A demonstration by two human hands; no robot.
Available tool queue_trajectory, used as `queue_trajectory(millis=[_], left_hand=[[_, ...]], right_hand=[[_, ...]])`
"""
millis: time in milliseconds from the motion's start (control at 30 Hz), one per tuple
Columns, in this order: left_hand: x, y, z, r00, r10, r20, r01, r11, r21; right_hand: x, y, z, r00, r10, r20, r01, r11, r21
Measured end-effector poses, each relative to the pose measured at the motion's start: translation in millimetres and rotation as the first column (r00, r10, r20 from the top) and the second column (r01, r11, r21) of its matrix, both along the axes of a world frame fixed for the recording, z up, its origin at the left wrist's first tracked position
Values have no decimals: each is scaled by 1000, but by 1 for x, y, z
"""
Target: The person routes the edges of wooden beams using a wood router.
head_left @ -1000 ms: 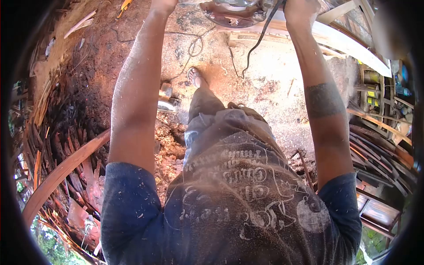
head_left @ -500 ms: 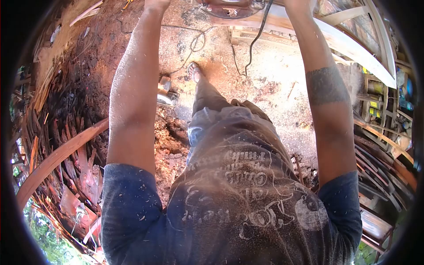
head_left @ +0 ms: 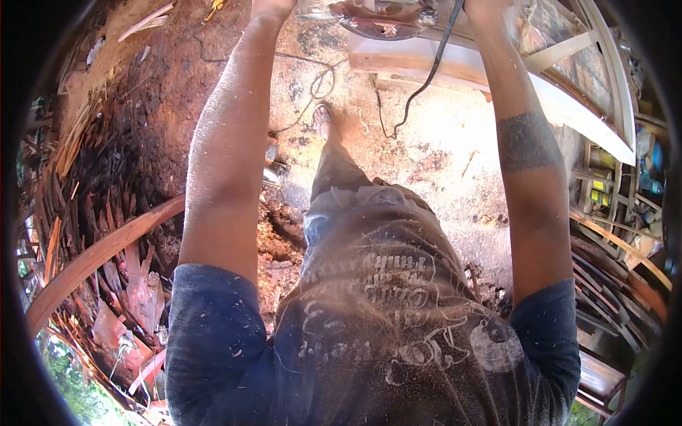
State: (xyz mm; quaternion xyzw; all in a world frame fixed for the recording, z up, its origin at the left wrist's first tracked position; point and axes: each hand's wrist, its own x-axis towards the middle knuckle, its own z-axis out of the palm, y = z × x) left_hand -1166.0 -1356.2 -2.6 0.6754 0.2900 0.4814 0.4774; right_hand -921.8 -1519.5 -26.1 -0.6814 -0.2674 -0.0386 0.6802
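Head view: the left hand point(head_left: 273, 6) and the right hand point(head_left: 490, 10) are both found at the upper edge of the frame, arms stretched forward and well apart. The fingers of both are cut off by that edge; whether they are spread, pressed together or closed on something cannot be told. A shiny, rounded tool point(head_left: 387, 20) is seen between the hands, its upper part also out of frame; contact with either hand is not confirmed. A black cord point(head_left: 435, 65) is noted beside the right hand, hanging in a slack curve toward the floor point(head_left: 440, 142), and is presumed to feed the tool. A wooden board point(head_left: 415, 60) is seen just below the tool; whether the two touch is not resolved. A thinner loop of cable point(head_left: 323, 84) is observed on the floor, near a sandalled foot point(head_left: 323, 119). At the left, a heap of wood scraps point(head_left: 131, 284) is recorded. Handling, by judgement: the tool is expected to be rigid and fairly heavy, its smooth casing made slippery by dust such as that seen on the shirt point(head_left: 398, 305). A two-handed hold on the upper body or handles is advised, clear of the rounded lower part, with the cord kept free.
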Motion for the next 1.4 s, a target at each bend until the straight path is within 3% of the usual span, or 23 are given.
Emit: queue_trajectory(millis=[133,333,433,533,633,733,833,933,1033,1133,1233,1300,1400], left_hand=[[11,11,-4,998,18,68,-18,1000,-4],[25,24,2,999,-17,44,21,997,-79],[38,38,-4,991,128,31,-130,990,54],[41,47,1,1000,13,-17,-11,990,143],[47,46,10,999,-28,16,28,999,24],[58,56,10,1000,11,14,-12,999,53],[67,64,12,999,-17,38,18,1000,-19],[78,78,11,996,-48,72,50,998,-30],[91,94,5,996,-38,85,38,999,0],[98,113,-1,996,-62,62,63,998,-22],[107,123,2,998,-59,27,60,997,-43],[114,129,3,998,-59,28,61,997,-54],[123,141,2,996,-76,53,79,994,-73]], right_hand=[[14,11,-1,997,-67,37,69,996,-60],[15,21,10,993,-39,114,34,998,46],[33,41,5,1000,-9,21,7,996,93],[38,47,4,994,16,-107,-4,993,116],[48,55,5,992,105,-73,-95,987,133],[52,62,10,997,78,-26,-74,989,126],[100,89,-22,941,-212,263,204,977,59],[106,101,-18,989,-120,91,114,991,64],[148,128,-44,923,-313,225,323,946,-7],[148,128,-38,987,-53,149,63,996,-64],[94,120,12,994,14,-109,-16,1000,-11],[77,120,31,983,-9,-182,-5,997,-74],[99,135,22,951,73,-301,-90,995,-43]])
